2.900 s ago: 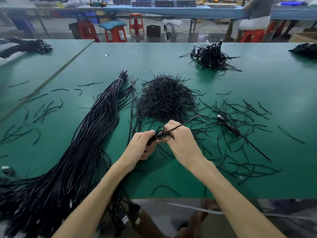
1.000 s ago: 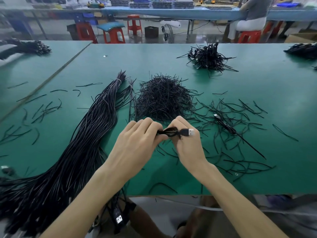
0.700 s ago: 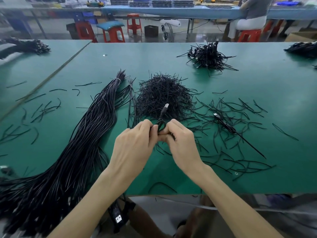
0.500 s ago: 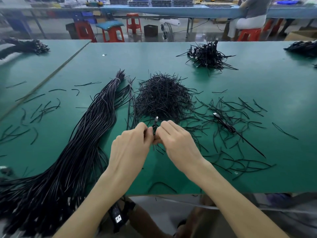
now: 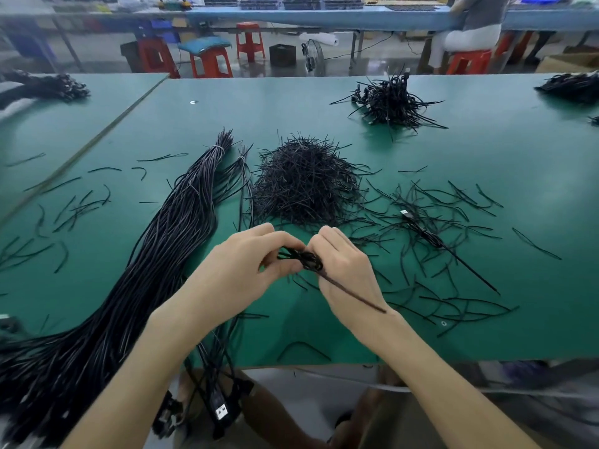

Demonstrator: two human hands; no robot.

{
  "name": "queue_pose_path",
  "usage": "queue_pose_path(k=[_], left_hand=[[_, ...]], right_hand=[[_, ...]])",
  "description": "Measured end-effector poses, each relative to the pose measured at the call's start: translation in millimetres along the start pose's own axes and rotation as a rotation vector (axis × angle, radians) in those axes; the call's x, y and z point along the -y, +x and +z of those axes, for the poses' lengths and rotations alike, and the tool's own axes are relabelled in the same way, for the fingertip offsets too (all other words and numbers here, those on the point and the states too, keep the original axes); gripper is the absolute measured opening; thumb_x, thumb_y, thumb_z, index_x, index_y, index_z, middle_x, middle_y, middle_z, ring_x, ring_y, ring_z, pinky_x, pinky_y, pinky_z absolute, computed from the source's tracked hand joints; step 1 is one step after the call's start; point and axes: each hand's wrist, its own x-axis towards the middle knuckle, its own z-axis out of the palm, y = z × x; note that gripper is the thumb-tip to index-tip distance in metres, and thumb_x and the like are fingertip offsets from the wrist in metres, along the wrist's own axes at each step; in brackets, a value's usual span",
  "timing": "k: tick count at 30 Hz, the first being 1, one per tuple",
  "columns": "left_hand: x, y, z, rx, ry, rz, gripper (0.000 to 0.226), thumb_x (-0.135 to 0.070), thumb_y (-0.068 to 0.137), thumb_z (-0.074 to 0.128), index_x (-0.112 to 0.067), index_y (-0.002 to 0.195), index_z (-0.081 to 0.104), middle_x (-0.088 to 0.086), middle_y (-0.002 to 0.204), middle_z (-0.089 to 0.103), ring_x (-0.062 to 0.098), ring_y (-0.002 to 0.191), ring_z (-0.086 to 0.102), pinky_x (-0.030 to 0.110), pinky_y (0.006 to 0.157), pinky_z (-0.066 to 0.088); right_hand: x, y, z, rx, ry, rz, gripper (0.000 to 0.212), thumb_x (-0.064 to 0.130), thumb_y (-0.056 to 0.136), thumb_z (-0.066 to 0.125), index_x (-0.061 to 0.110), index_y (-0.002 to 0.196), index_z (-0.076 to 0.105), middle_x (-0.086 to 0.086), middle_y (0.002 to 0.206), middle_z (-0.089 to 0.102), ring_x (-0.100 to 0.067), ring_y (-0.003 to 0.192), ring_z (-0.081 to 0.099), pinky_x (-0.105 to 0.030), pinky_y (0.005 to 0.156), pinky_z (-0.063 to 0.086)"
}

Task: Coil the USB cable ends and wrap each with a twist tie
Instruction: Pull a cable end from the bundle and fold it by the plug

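Just below the middle of the head view, both hands meet over the near part of the green table. Between them sits the coiled cable end, a small black knot of loops. The left hand has its fingers curled and pinches the coil's left side between thumb and fingertips. The right hand has its fingers bent over the coil's right side and grips it there. From the coil a thin, straight black strand runs toward the lower right across the back of the right hand and ends at the wrist. Whether it is cable or tie cannot be told.

Directly above the hands in the frame lies a heap of twist ties, with loose ties scattered to its right. Among those, a single cable with a silver-tipped plug lies slantwise. Left of the heap a thick bundle of long cables stretches from the centre to the lower left. Several plugs hang over the table's near edge at the bottom. A smaller pile of tied cables sits in the upper right part of the table. Along the top of the frame, red stools stand on the floor, and a seated person is at a blue bench.
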Motion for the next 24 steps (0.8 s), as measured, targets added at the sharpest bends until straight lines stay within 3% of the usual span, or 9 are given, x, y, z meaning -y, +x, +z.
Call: queue_pose_path(k=[2, 4, 8, 12, 16, 19, 24], left_hand=[[-4, -3, 4, 0.013, 0.144, -0.005, 0.037, -0.058, 0.095, 0.045, -0.036, 0.117, 0.065, -0.011, 0.088, 0.047, 0.013, 0.072, 0.05, 0.031, 0.06, 0.045], [-11, -6, 14, -0.055, 0.239, 0.013, 0.048, -0.055, 0.1, 0.029, -0.024, 0.116, 0.062, -0.01, 0.095, 0.048, 0.012, 0.066, 0.045, 0.035, 0.054, 0.047], [-21, -6, 25, -0.222, 0.394, -0.022, 0.041, -0.039, 0.107, 0.03, -0.013, 0.093, 0.058, -0.002, 0.088, 0.05, 0.015, 0.066, 0.043, 0.034, 0.043, 0.039], [-24, -2, 24, -0.144, 0.47, -0.178, 0.039, -0.043, 0.109, 0.028, -0.021, 0.08, 0.042, -0.006, 0.087, 0.041, 0.013, 0.068, 0.037, 0.03, 0.05, 0.03], [-18, 1, 27, -0.035, 0.342, -0.33, 0.051, -0.048, 0.109, 0.023, -0.019, 0.073, 0.044, -0.005, 0.081, 0.042, 0.015, 0.064, 0.046, 0.035, 0.059, 0.035], [-12, 6, 25, 0.056, 0.226, -0.447, 0.057, -0.049, 0.108, 0.03, -0.013, 0.068, 0.051, 0.0, 0.073, 0.055, 0.023, 0.062, 0.054, 0.035, 0.057, 0.036], [-11, 9, 18, 0.114, -0.071, -0.507, 0.058, -0.045, 0.107, 0.042, -0.014, 0.058, 0.046, -0.001, 0.054, 0.056, 0.02, 0.049, 0.053, 0.03, 0.051, 0.04]], right_hand=[[-3, -2, 3, -0.014, 0.033, 0.04, 0.018, -0.008, 0.086, 0.058, 0.004, 0.073, 0.053, -0.004, 0.076, 0.046, -0.018, 0.07, 0.039, -0.033, 0.058, 0.039], [-6, -3, 7, -0.029, 0.1, 0.119, 0.018, -0.007, 0.084, 0.058, 0.007, 0.075, 0.053, 0.003, 0.079, 0.044, -0.014, 0.07, 0.039, -0.035, 0.06, 0.041], [-4, -4, 14, -0.019, 0.272, 0.269, 0.019, -0.01, 0.086, 0.062, 0.008, 0.081, 0.062, 0.004, 0.085, 0.055, -0.019, 0.075, 0.06, -0.043, 0.07, 0.056], [-2, -5, 13, 0.005, 0.194, 0.19, 0.016, -0.006, 0.085, 0.061, 0.009, 0.079, 0.061, 0.001, 0.083, 0.055, -0.024, 0.075, 0.06, -0.046, 0.065, 0.055], [2, 0, 6, 0.01, -0.097, -0.053, 0.019, 0.006, 0.091, 0.053, 0.007, 0.072, 0.057, -0.004, 0.073, 0.054, -0.023, 0.068, 0.051, -0.039, 0.06, 0.049], [0, 3, 5, 0.047, -0.233, -0.19, 0.023, 0.0, 0.09, 0.065, 0.008, 0.071, 0.056, -0.006, 0.072, 0.053, -0.025, 0.066, 0.051, -0.038, 0.06, 0.048], [-4, 3, 6, 0.03, -0.251, -0.196, 0.025, -0.006, 0.085, 0.071, 0.008, 0.071, 0.056, -0.006, 0.072, 0.052, -0.025, 0.066, 0.05, -0.037, 0.061, 0.048]])
